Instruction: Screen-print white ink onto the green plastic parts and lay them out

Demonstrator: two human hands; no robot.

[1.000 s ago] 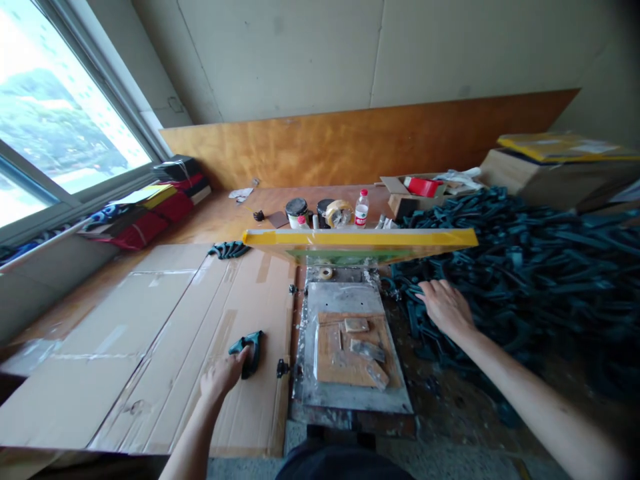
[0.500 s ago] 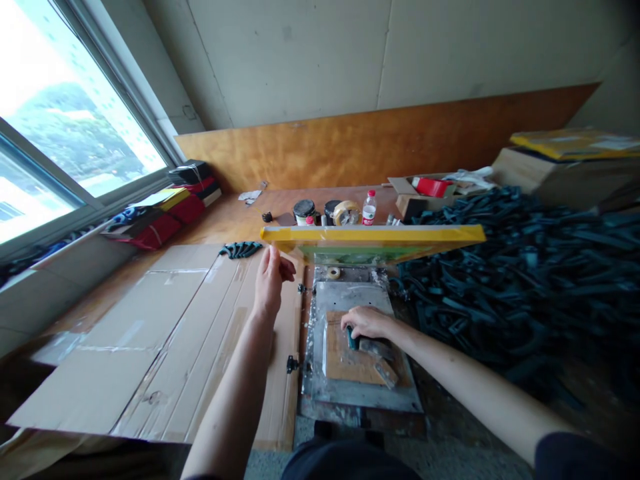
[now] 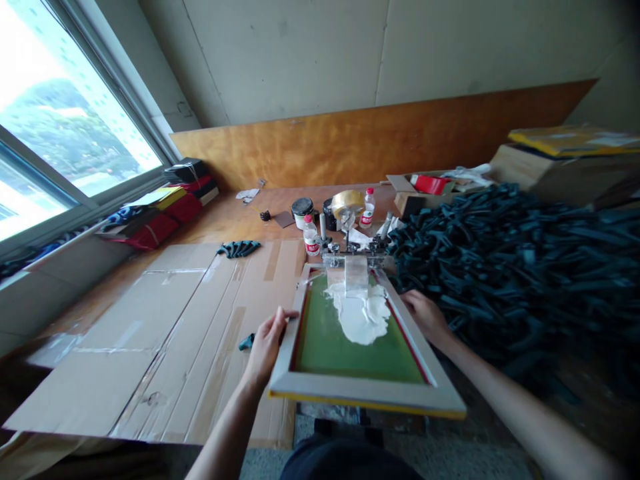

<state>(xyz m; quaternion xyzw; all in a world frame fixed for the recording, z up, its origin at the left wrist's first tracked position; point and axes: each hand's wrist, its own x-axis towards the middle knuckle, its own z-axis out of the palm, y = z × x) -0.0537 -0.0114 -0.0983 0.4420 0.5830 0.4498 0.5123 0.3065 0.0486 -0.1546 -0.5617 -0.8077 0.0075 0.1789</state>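
Note:
A screen printing frame point(image 3: 370, 389) with green mesh point(image 3: 325, 347) lies low in front of me, its near edge slightly raised. White ink point(image 3: 363, 320) is spread over the mesh near the far end, below a squeegee point(image 3: 357, 275). My left hand point(image 3: 270, 340) is closed at the frame's left side, thumb on its edge. My right hand point(image 3: 425, 313) grips the right side, fingertips partly hidden. A dark teal piece point(image 3: 246, 342) shows beside my left hand; I cannot tell whether it is held or lies on the cardboard. The base plate is covered.
Flattened cardboard point(image 3: 150, 333) covers the left of the table, with a row of teal pieces point(image 3: 239, 249) on it. A large heap of teal pieces point(image 3: 490, 267) fills the right. Behind the frame stand ink tubs point(image 3: 303, 215), tape rolls point(image 3: 349, 203) and bottles point(image 3: 311, 240).
The frame has swung down from its raised tilt and hides the plate. My right hand has left the teal piece on the plate for the frame's right side; my left hand has come down.

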